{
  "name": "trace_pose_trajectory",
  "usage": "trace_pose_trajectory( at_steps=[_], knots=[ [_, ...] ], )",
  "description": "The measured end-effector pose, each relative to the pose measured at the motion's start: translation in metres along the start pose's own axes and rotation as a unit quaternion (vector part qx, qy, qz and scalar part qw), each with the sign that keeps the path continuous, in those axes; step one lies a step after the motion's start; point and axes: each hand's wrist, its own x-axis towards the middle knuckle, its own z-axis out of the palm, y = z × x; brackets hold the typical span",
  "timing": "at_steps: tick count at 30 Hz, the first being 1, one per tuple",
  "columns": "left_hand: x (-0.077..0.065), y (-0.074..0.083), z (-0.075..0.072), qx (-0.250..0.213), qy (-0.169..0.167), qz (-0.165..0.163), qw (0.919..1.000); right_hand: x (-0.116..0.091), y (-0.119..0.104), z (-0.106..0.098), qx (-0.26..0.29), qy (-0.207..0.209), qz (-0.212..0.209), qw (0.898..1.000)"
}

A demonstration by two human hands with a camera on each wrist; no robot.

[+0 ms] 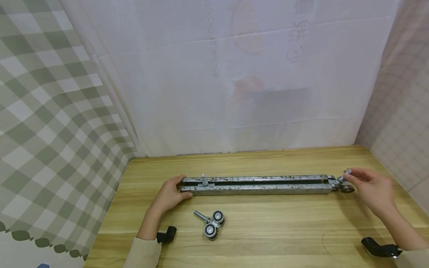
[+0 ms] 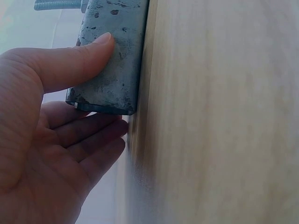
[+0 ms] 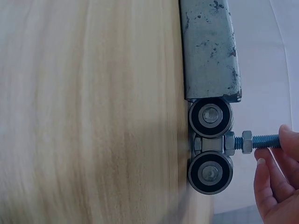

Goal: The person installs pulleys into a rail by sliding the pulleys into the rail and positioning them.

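Note:
A speckled grey metal track (image 1: 254, 189) with a slot along its top lies on the table. My left hand (image 1: 172, 193) holds its left end, thumb (image 2: 81, 63) on the near side and fingers round the end. A bolt (image 1: 203, 180) with a flat base stands upright in the slot near that end. At the track's right end, my right hand (image 1: 375, 188) pinches the threaded bolt (image 3: 266, 141) of a roller carriage (image 3: 210, 172). Its wheels are in line with the track, the first one right at the opening; the second is outside.
Another roller carriage (image 1: 214, 225) lies on the wooden table (image 1: 268, 230) in front of the track, its bolt pointing back left. A white cloth (image 1: 201, 93) hangs behind the table. Checked cloth (image 1: 60, 93) hangs on the left, and a pale gridded one (image 1: 402, 111) on the right.

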Motion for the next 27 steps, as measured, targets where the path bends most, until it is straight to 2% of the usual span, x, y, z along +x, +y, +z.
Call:
trace_pose_trajectory(
  at_steps=[17,27],
  knots=[
    [0.0007,-0.0015,0.0003,0.001,0.003,0.002,1.0000,-0.0041,0.0008,-0.0015,-0.006,-0.004,0.017,1.000],
    [0.0000,-0.0003,0.0005,-0.002,0.002,-0.004,1.0000,-0.0047,-0.0033,0.0052,-0.009,-0.007,0.008,1.000]
  ],
)
